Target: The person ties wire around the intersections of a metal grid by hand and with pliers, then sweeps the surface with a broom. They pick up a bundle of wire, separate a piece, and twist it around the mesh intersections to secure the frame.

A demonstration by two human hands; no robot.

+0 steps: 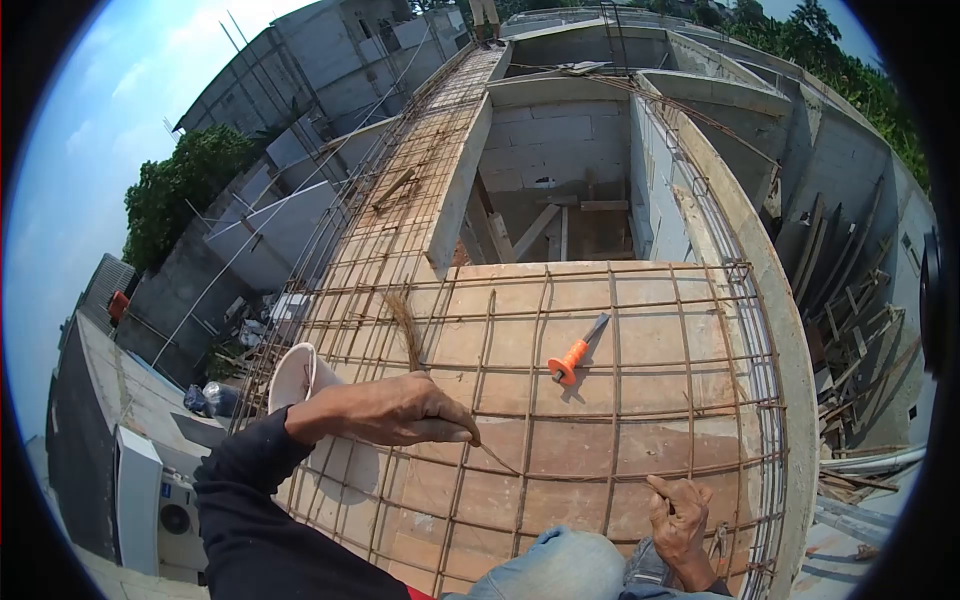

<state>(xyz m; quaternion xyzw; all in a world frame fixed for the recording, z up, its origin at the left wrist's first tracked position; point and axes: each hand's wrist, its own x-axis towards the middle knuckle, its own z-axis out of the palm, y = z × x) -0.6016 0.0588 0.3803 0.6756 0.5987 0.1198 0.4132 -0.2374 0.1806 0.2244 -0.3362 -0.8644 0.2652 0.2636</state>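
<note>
My left hand (400, 410), in a dark sleeve, reaches in from the left over the steel grid with thumb and fingers pinched together. A short thin tie wire (497, 460) runs from its fingertips down to a crossing of the rebar mesh (612, 420). My right hand (682, 525) is closed beside the mesh at lower right, its fingers curled; whatever it may hold is hidden. Beyond the hands, a chisel (572, 358) with an orange hand guard lies on the mesh. A bundle of tie wire (404, 328) rests further left, near a white bucket (294, 376) partly behind my left forearm.
Plywood formwork (570, 290) lies under the bars. Past it is a deep opening (550, 215) between block walls. A concrete edge (770, 330) borders the right side, with stacked timber (855, 340) below. A person (486, 20) stands at the far end.
</note>
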